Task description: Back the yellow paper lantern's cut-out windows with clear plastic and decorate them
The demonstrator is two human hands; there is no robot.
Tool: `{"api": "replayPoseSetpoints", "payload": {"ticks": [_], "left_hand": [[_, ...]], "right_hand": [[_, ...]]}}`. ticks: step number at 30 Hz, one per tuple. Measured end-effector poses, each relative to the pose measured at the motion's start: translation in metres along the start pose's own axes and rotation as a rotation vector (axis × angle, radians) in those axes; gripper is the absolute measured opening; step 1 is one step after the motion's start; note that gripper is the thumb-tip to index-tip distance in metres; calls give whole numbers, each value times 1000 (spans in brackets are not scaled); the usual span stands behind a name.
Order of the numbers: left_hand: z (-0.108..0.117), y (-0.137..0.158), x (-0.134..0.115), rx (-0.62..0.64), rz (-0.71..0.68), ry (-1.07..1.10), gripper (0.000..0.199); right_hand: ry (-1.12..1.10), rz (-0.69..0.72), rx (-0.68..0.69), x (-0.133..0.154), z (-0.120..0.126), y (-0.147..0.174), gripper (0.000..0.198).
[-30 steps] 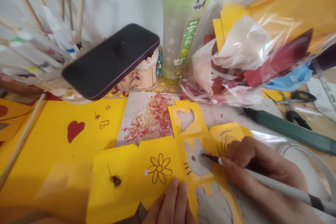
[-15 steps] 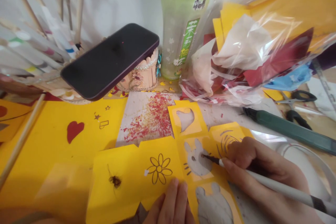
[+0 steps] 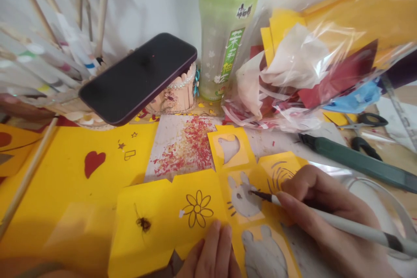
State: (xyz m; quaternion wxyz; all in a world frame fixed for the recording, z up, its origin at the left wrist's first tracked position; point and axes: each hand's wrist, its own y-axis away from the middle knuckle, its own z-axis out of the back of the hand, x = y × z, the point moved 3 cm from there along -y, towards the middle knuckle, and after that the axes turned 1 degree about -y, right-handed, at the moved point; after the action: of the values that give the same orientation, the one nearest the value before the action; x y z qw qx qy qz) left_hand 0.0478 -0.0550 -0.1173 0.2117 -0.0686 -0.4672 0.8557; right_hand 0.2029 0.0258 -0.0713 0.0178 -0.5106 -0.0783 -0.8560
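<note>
Pale wall (image 3: 156,0) behind; phone (image 3: 140,78) and plastic bag (image 3: 342,69) crowd the far side. Right hand (image 3: 325,204) pinches a brush pen (image 3: 352,226), tip at the rabbit figure (image 3: 244,206) on the yellow card (image 3: 159,200); left hand (image 3: 213,254), fingers together, rests on that card. Judged risk: card shifts (creased, perhaps lightly pinned), smearing ink. Green cutter (image 3: 355,160) beyond right hand limits reach.

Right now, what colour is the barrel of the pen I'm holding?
The pen barrel is pale grey, with a dark band; it shows in the head view.
</note>
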Motion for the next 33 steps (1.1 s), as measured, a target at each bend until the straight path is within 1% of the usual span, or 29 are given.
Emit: {"api": "replayPoseSetpoints", "payload": {"ticks": [2,4,8,13,17,20,23,28,33], "left_hand": [[-1,-1,1,-16,-33,-7,28],[-2,-2,1,-20,-70,-7,26],[-2,-3,0,-7,-53,-20,22],[-1,-3,2,-15,-32,-10,25],[-1,-2,2,-9,-107,-9,22],[-1,-2,2,3,-92,-14,22],[0,-2,2,-7,-62,-14,25],[0,-1,4,4,-104,5,25],[0,-1,4,5,-98,-15,24]], "right_hand": [[52,15,20,0,0,-2,24],[106,61,56,0,-1,-3,21],[151,111,100,1,-2,-3,23],[145,91,86,-1,-2,-2,23],[143,83,104,-3,-1,-1,24],[144,79,98,-4,0,-1,24],[143,92,78,-3,1,0,25],[144,88,95,-3,0,0,24],[109,74,50,-5,1,1,25]]}}
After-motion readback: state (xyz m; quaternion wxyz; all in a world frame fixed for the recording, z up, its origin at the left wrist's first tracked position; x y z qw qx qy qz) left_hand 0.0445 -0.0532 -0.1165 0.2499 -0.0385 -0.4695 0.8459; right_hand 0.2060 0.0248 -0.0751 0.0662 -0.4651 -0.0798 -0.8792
